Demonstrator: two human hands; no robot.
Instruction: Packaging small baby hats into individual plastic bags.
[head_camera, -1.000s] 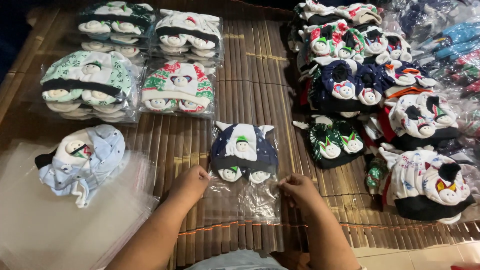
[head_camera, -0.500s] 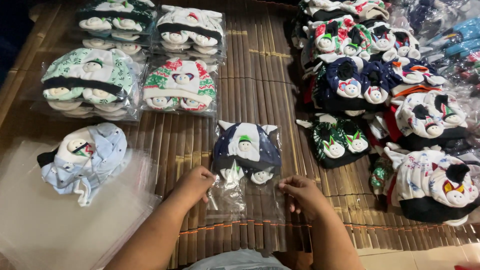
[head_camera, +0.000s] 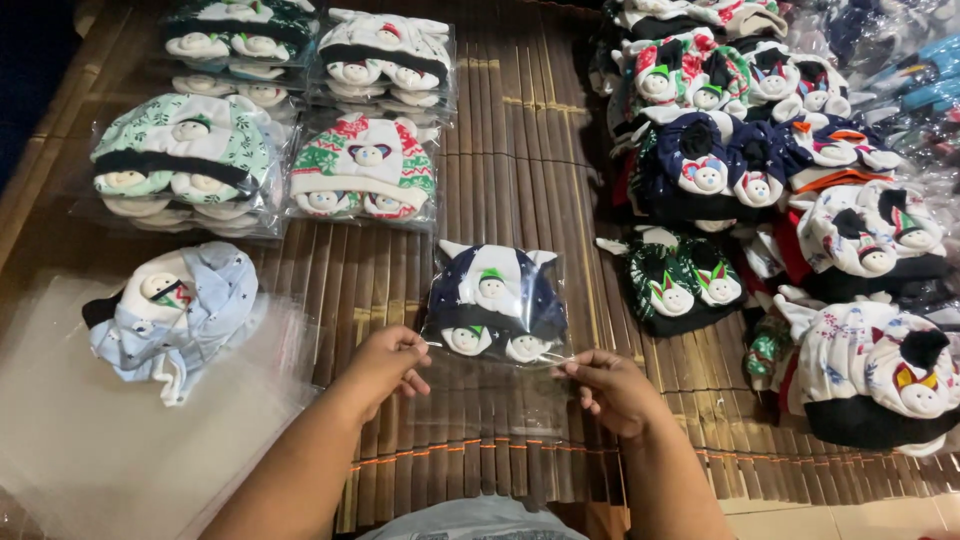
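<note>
Left hand (head_camera: 385, 365) pinched on the near left edge of clear plastic bag (head_camera: 495, 340); right hand (head_camera: 610, 390) pinched on the near right edge. Bag lay flat on bamboo mat (head_camera: 520, 180), between both hands, centre of view. Inside: navy baby set (head_camera: 497, 300), dark blue and white, with small snowman faces, seated in the far end of the bag; near end empty and slack.

Judgement on the step: appeared to be closing of the bag mouth. Best done with the set pushed fully to the far end, flap pulled taut and even from both corners, air pressed out, fold kept straight across, no fabric caught in the seal.

Containers noted:
- Four filled bags (head_camera: 365, 170) at upper left, stacked sets inside, green, red and white.
- Pale blue set (head_camera: 175, 310) loose, unbagged, resting on a pile of empty clear bags (head_camera: 130, 440) at lower left.
- Unbagged heap (head_camera: 780, 180) at right, touching and overlapping, many colours.
</note>
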